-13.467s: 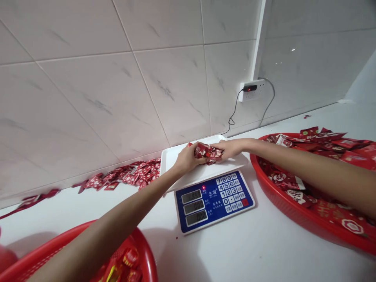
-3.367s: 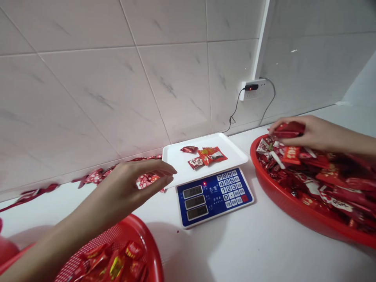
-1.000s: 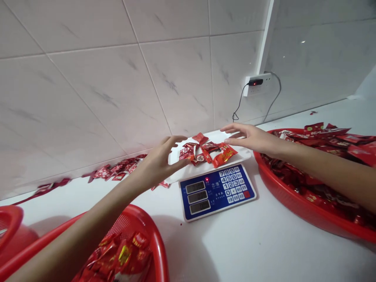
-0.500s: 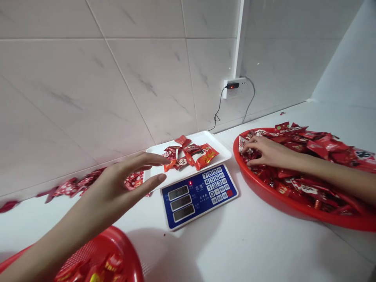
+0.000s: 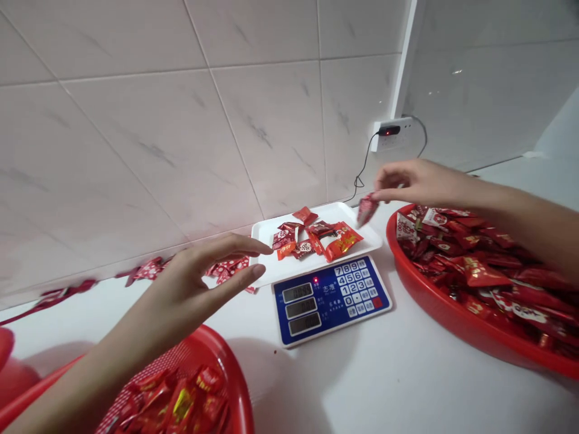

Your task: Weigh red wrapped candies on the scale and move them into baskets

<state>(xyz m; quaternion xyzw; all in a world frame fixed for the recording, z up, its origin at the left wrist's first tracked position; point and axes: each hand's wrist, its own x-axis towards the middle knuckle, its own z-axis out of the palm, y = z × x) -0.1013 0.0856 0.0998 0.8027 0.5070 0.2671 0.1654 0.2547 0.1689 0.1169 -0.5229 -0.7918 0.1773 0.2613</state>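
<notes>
My right hand (image 5: 400, 179) pinches a small red wrapped candy (image 5: 367, 209), slightly blurred, above the right end of a white weighing tray. My left hand (image 5: 217, 265), fingers apart and holding nothing, hovers at the tray's left edge. On the white tray (image 5: 266, 268) lies a small heap of red wrapped candies (image 5: 312, 236). Below it sits the scale's blue panel (image 5: 332, 300), with displays and a keypad. Under my right forearm stands a large red basin (image 5: 434, 304) piled with red candy packets (image 5: 479, 271).
A red perforated basket (image 5: 237, 386) with more candies stands at the lower left, partly behind my left forearm. Dotted red packets (image 5: 228, 269) lie along the tiled wall. A black plug (image 5: 389, 131) in the wall socket trails a thin cable (image 5: 364, 169) behind the tray.
My right hand has risen out of the red basin with a candy and moved toward the tray. My left hand stays open near the tray. The view has shifted left.
</notes>
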